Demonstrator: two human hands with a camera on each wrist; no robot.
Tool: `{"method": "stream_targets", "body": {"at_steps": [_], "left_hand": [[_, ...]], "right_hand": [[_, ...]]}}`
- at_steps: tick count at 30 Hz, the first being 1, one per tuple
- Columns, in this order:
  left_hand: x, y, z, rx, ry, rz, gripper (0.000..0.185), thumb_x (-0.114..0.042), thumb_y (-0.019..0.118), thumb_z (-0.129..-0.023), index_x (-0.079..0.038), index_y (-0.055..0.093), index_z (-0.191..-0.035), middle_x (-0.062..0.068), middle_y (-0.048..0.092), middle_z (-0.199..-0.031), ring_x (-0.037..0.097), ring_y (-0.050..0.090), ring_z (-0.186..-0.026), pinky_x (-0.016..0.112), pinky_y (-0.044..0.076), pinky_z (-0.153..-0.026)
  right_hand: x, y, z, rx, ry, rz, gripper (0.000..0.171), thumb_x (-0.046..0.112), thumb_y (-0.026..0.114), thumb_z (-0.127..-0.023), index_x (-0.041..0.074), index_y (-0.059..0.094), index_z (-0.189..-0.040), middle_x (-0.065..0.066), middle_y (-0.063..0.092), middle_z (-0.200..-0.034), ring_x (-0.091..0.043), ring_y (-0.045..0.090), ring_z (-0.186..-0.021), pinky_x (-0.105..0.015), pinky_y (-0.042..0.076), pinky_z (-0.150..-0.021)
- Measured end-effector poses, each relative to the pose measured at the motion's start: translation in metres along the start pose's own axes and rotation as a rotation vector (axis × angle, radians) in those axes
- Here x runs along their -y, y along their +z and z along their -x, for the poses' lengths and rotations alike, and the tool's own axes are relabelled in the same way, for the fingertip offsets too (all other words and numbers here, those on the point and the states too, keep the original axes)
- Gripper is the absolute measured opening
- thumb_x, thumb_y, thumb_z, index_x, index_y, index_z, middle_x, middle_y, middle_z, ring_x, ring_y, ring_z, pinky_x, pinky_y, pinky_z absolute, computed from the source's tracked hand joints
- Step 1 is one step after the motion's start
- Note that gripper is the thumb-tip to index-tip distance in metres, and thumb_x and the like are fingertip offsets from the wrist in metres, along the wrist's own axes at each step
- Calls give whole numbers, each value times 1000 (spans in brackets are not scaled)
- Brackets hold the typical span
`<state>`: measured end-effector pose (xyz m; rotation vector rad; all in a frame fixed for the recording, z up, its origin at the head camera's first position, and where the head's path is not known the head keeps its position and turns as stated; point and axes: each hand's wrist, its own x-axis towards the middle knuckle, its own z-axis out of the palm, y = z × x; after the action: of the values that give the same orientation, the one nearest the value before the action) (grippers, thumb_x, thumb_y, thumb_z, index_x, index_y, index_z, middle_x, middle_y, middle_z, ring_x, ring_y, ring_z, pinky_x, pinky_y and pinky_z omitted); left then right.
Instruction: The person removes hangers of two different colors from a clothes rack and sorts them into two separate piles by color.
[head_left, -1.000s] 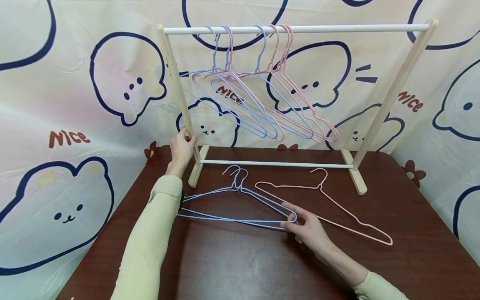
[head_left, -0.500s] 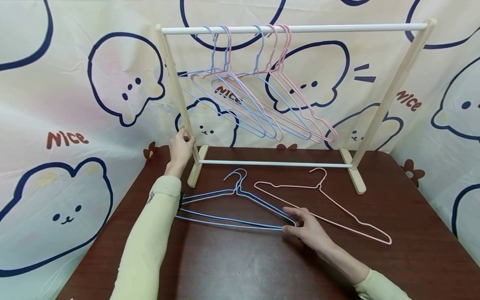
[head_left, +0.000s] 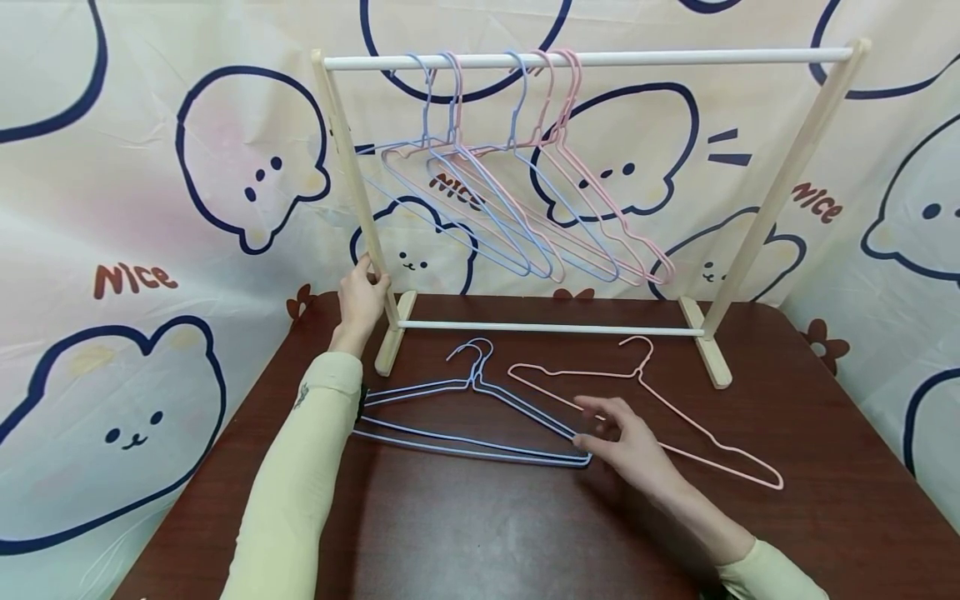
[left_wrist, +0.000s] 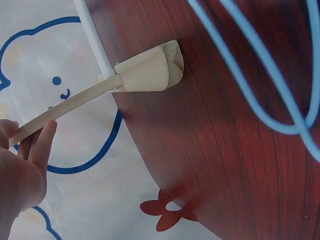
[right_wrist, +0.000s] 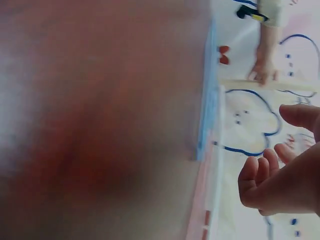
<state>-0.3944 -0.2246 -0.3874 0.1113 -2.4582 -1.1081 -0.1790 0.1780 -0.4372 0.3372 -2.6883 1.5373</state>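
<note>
Two blue wire hangers [head_left: 474,379] lie stacked on the dark wooden table [head_left: 465,533], in front of a wooden rack [head_left: 675,57]. My right hand [head_left: 622,433] hovers at their right tip with fingers spread and holds nothing. In the right wrist view the right hand [right_wrist: 280,180] is apart from the blue hangers [right_wrist: 207,100]. My left hand [head_left: 365,287] grips the rack's left post [head_left: 352,167] low down. The left wrist view shows the left hand [left_wrist: 25,160] on the post [left_wrist: 65,110]. A pink hanger [head_left: 640,373] lies to the right.
Several blue and pink hangers [head_left: 525,217] hang bunched on the left half of the rack's top rail. The rack's feet [head_left: 712,358] stand near the table's back edge. A cartoon-printed cloth [head_left: 150,208] covers the wall behind.
My right hand has let go of the blue hangers' right tip and opened its fingers above it. The hangers now lie flat. My left hand has stayed on the post.
</note>
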Motion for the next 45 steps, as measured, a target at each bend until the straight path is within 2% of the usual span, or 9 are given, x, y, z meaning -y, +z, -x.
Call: {"method": "stream_targets", "body": {"at_steps": [5, 13, 17, 23, 28, 33, 39, 45], "left_hand": [[1, -1, 0, -1, -6, -6, 42, -17, 56, -100, -15, 52, -142, 22, 71, -107, 38, 71, -94, 50, 58, -79], [2, -1, 0, -5, 8, -4, 43, -15, 56, -100, -14, 51, -143, 23, 71, -107, 39, 71, -92, 50, 58, -78], [2, -2, 0, -4, 6, -4, 44, -16, 56, -100, -15, 51, -143, 22, 71, -106, 38, 71, -92, 50, 58, -77], [2, -1, 0, -5, -8, -17, 44, -16, 57, -100, -16, 50, -144, 21, 70, -105, 37, 70, -92, 49, 58, -77], [1, 1, 1, 2, -11, -22, 44, -16, 56, -100, -16, 50, -144, 22, 70, -108, 38, 70, -93, 50, 58, -79], [0, 1, 1, 4, -16, -18, 44, -17, 55, -101, -16, 49, -144, 22, 69, -110, 38, 70, -95, 50, 58, -80], [-1, -1, 1, 5, -16, -2, 44, -16, 56, -101, -17, 49, -144, 22, 69, -109, 38, 70, -94, 50, 58, -79], [-1, 0, 1, -1, -13, 1, 46, -15, 57, -100, -17, 49, -145, 22, 69, -108, 38, 70, -93, 50, 58, -78]], "right_hand": [[16, -16, -6, -99, -117, 56, 49, 18, 77, -87, 15, 61, -133, -8, 59, -114, -18, 56, -95, -26, 49, -78], [33, -38, -14, -169, -173, 119, 49, 15, 75, -89, 17, 58, -135, -5, 57, -113, -16, 54, -91, -21, 46, -75], [39, -46, -20, -232, -234, 150, 49, 12, 75, -88, 14, 58, -135, -7, 57, -110, -14, 52, -85, -19, 44, -70], [42, -55, -25, -299, -295, 206, 53, 9, 74, -88, 13, 57, -138, -9, 57, -109, -6, 48, -81, -15, 43, -67], [36, -60, -31, -351, -352, 259, 56, 4, 77, -84, 10, 58, -136, -9, 57, -105, -3, 47, -78, -13, 42, -67], [33, -68, -41, -406, -404, 321, 59, 2, 78, -81, 7, 57, -136, -10, 56, -106, -8, 45, -77, -16, 40, -66], [33, -78, -54, -499, -494, 338, 58, -1, 79, -78, 3, 59, -132, -17, 56, -107, -13, 46, -84, -13, 36, -70], [34, -83, -60, -554, -585, 361, 62, -6, 77, -77, 4, 58, -135, -23, 50, -117, -26, 51, -90, -17, 35, -75]]}}
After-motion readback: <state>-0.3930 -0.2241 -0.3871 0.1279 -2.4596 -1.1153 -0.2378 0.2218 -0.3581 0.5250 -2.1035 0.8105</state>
